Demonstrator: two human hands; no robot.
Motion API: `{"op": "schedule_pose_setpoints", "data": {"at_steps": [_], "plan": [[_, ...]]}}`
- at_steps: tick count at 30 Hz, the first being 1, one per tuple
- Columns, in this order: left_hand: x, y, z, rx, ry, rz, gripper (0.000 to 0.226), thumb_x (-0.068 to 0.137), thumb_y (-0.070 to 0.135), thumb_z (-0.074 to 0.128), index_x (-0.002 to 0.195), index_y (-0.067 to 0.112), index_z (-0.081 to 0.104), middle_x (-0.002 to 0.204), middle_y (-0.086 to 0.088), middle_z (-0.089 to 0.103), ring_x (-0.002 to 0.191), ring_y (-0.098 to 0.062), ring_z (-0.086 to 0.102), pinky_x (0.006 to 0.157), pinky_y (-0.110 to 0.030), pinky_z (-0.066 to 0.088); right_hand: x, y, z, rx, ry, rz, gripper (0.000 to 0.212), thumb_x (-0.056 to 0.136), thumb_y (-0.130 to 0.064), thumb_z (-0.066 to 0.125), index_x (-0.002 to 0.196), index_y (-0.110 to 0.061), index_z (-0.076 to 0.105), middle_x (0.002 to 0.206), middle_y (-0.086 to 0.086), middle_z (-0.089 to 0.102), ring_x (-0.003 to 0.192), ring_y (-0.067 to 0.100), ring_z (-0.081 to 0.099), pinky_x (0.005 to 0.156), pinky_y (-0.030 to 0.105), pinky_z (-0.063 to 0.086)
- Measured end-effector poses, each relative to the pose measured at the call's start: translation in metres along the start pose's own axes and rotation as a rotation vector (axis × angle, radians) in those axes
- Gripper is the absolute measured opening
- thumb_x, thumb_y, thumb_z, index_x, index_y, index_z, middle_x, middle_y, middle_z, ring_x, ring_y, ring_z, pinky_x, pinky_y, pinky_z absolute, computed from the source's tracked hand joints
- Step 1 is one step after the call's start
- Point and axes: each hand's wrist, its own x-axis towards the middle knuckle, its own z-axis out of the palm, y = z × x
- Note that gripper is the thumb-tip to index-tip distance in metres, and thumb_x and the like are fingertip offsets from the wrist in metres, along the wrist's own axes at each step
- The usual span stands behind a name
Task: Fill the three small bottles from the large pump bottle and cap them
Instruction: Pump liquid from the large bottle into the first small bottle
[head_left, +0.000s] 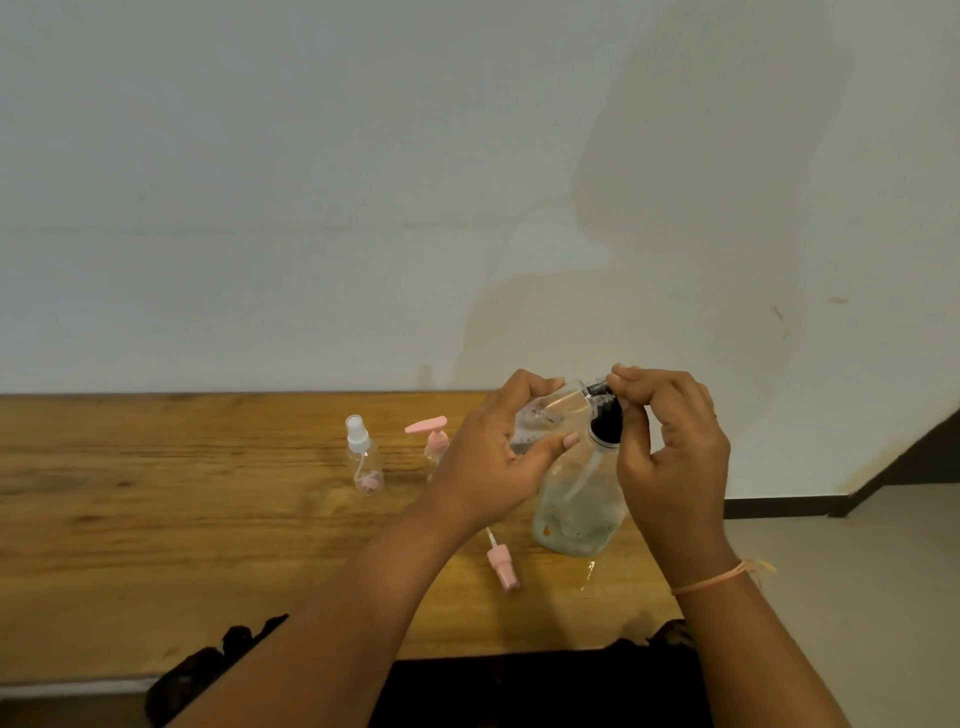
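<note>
The large clear pump bottle (576, 499) stands on the wooden table (182, 519) near its right end, with a black pump head. My right hand (675, 447) pinches the black pump nozzle at the top. My left hand (498, 452) holds a small clear bottle (545, 415) tilted with its mouth against the nozzle. A small clear spray bottle with a white cap (363, 457) stands to the left. Beside it a small bottle with a pink pump top (434, 441) stands partly hidden behind my left hand. A loose pink spray cap (501, 564) lies on the table below my left wrist.
A pale wall rises right behind the table. The table's right edge lies just past the pump bottle, with grey floor (857, 571) beyond. A small wet patch (587, 577) shines on the wood in front of the big bottle. Dark cloth lies at the near edge.
</note>
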Motion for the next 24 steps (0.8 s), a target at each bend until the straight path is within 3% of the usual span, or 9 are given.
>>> {"op": "schedule_pose_setpoints", "data": {"at_steps": [3, 8, 12, 15, 19, 22, 24], "plan": [[0.003, 0.000, -0.001, 0.002, 0.001, -0.011, 0.029, 0.080, 0.038, 0.064, 0.092, 0.054, 0.044, 0.110, 0.019, 0.060, 0.103, -0.002, 0.059, 0.083, -0.025, 0.051, -0.001, 0.002, 0.006, -0.006, 0.017, 0.005, 0.019, 0.081, 0.010, 0.056, 0.094, -0.002, 0.065, 0.099, -0.005, 0.055, 0.096, 0.014, 0.054, 0.087, 0.008, 0.040], [0.002, -0.004, -0.001, -0.058, -0.067, -0.069, 0.026, 0.086, 0.020, 0.068, 0.094, 0.032, 0.046, 0.096, 0.011, 0.063, 0.083, 0.000, 0.061, 0.069, -0.017, 0.050, -0.005, 0.013, 0.009, -0.013, -0.010, -0.019, 0.019, 0.081, 0.011, 0.054, 0.093, -0.001, 0.064, 0.097, 0.005, 0.061, 0.096, 0.013, 0.053, 0.088, 0.007, 0.039], [0.002, -0.001, -0.002, -0.082, -0.064, -0.057, 0.027, 0.085, 0.020, 0.068, 0.096, 0.033, 0.047, 0.094, 0.014, 0.062, 0.082, 0.000, 0.061, 0.068, -0.016, 0.048, -0.005, 0.009, 0.007, -0.009, -0.011, -0.001, 0.020, 0.082, 0.010, 0.055, 0.094, -0.002, 0.064, 0.099, -0.004, 0.055, 0.096, 0.013, 0.054, 0.087, 0.007, 0.040], [0.002, 0.001, -0.003, -0.082, -0.043, -0.023, 0.024, 0.083, 0.027, 0.066, 0.094, 0.036, 0.047, 0.098, 0.016, 0.063, 0.089, -0.004, 0.062, 0.074, -0.022, 0.052, -0.001, 0.006, 0.004, -0.014, 0.002, -0.007, 0.020, 0.082, 0.008, 0.054, 0.096, -0.002, 0.065, 0.099, -0.005, 0.055, 0.098, 0.007, 0.051, 0.088, 0.008, 0.040], [0.002, 0.001, -0.002, -0.081, -0.033, -0.011, 0.026, 0.084, 0.026, 0.066, 0.095, 0.039, 0.047, 0.108, 0.017, 0.062, 0.097, -0.002, 0.061, 0.077, -0.017, 0.051, 0.000, 0.004, 0.005, -0.028, 0.019, -0.009, 0.021, 0.082, 0.009, 0.054, 0.095, -0.002, 0.065, 0.099, -0.004, 0.056, 0.098, 0.006, 0.050, 0.088, 0.006, 0.038], [0.004, 0.000, -0.003, -0.055, -0.057, -0.059, 0.026, 0.084, 0.030, 0.067, 0.093, 0.043, 0.047, 0.100, 0.012, 0.063, 0.087, -0.002, 0.062, 0.070, -0.021, 0.050, -0.004, 0.009, 0.010, -0.021, 0.024, -0.001, 0.021, 0.081, 0.011, 0.053, 0.095, 0.000, 0.065, 0.098, 0.003, 0.060, 0.099, 0.007, 0.049, 0.089, 0.005, 0.037], [0.004, -0.001, -0.005, -0.031, -0.082, -0.085, 0.028, 0.085, 0.026, 0.067, 0.089, 0.044, 0.046, 0.092, 0.014, 0.061, 0.076, 0.002, 0.059, 0.063, -0.015, 0.044, -0.005, 0.013, 0.011, -0.033, 0.005, -0.010, 0.022, 0.080, 0.013, 0.053, 0.094, 0.000, 0.064, 0.097, 0.009, 0.062, 0.098, 0.010, 0.050, 0.089, 0.006, 0.037]]}}
